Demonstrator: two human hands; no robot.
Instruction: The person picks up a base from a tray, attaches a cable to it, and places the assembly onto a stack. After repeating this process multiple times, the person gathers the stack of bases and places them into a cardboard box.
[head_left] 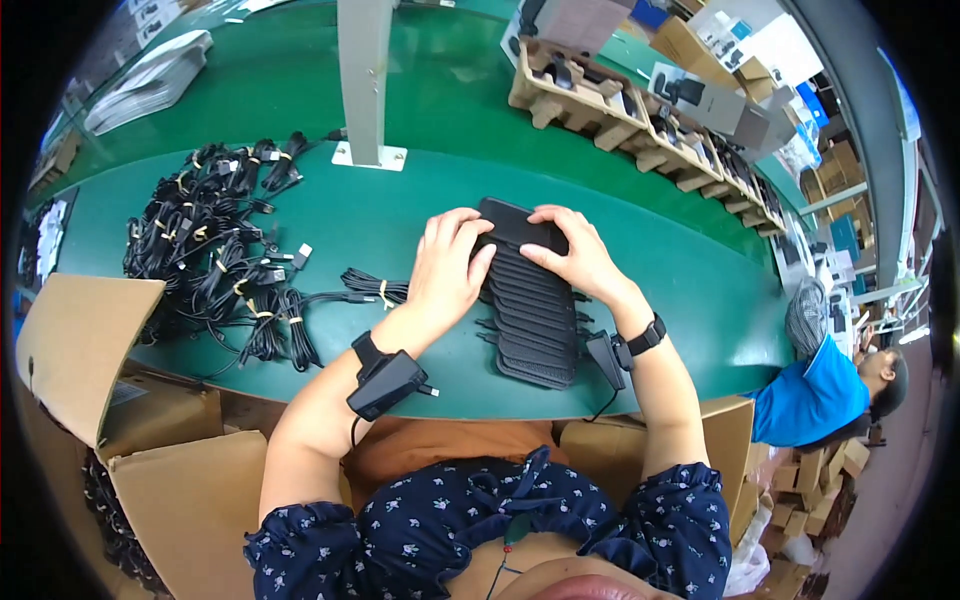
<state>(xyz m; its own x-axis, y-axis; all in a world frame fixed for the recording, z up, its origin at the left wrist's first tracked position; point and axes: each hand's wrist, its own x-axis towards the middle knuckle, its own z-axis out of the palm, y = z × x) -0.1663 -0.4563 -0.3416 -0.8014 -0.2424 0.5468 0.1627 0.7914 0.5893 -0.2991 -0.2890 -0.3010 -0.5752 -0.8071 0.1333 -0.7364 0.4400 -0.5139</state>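
Note:
A row of overlapping flat black pieces (535,325) lies on the green table in front of me. They have rounded corners, and small bits stick out along both sides; I cannot make out their exact kind. At the far end of the row, my left hand (450,262) has curled fingers at the left edge of the farthest black piece (508,222). My right hand (582,258) grips the right side of that same piece, thumb on top. A tied black cable bundle (375,287) lies beside my left hand. Black devices are strapped to both my wrists.
A heap of tied black cables (190,235) covers the table's left. A metal post (367,90) stands at the back. Cardboard trays (640,130) with black parts line the far right. Open cartons (190,500) flank me at the near edge. A person in blue (815,395) sits at right.

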